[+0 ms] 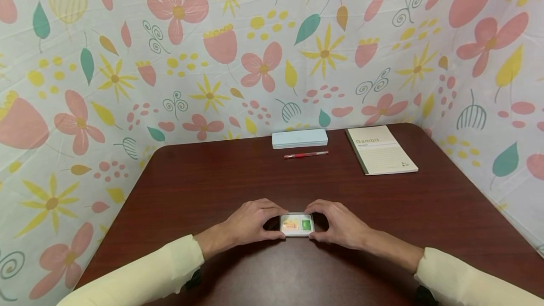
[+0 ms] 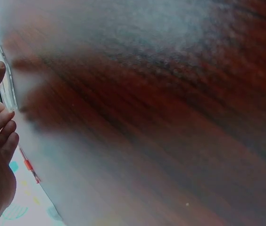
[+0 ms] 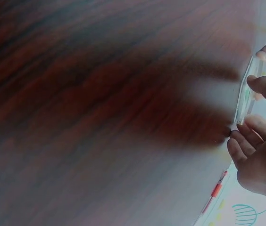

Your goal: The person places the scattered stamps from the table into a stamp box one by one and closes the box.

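A small, flat rectangular case [image 1: 298, 233] with clear edges lies low over the near middle of the table. Under its transparent top are an orange patch and a green patch on white. My left hand [image 1: 255, 222] holds the left end of the case, thumb at the near corner and fingers at the far one. Mirroring it, my right hand [image 1: 342, 225] grips the right end the same way. In the left wrist view the case's clear edge [image 2: 9, 80] shows beside the thumb; the right wrist view shows the same edge [image 3: 242, 92] at the other thumb.
Toward the back of the dark wooden table [image 1: 221, 174] sits a pale blue pencil case [image 1: 300, 139]. Just in front of it lies a red pen [image 1: 306, 155]. A notepad [image 1: 381, 150] rests at the back right. Behind the table hangs a flower-patterned cloth [image 1: 263, 22].
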Demonstrator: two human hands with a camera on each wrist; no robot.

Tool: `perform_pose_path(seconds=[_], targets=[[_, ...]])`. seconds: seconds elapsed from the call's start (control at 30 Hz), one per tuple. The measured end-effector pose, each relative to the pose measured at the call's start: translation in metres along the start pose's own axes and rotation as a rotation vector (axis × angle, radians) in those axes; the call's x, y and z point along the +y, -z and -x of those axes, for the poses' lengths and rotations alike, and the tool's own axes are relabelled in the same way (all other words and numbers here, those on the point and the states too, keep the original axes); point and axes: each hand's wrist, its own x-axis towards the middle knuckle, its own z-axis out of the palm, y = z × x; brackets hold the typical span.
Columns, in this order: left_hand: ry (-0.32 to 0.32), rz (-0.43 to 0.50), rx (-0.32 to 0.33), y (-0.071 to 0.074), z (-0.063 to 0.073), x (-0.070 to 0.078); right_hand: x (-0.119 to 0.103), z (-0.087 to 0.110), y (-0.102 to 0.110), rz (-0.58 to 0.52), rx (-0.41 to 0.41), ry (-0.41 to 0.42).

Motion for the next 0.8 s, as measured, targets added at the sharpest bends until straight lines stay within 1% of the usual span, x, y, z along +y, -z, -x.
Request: perform_pose_path(seconds=[0.4,0.8], targets=[[0.001,-0.017,-0.021,0.0015,-0.0025,-0.001,0.0002,0.0001,-0.0011,0.011,0.007,0.007],[0.034,0.013,-0.051,0.0043,-0.0048,-0.0012,-0.0005,-0.0007,-0.0011,0.008,0.001,0.002]])
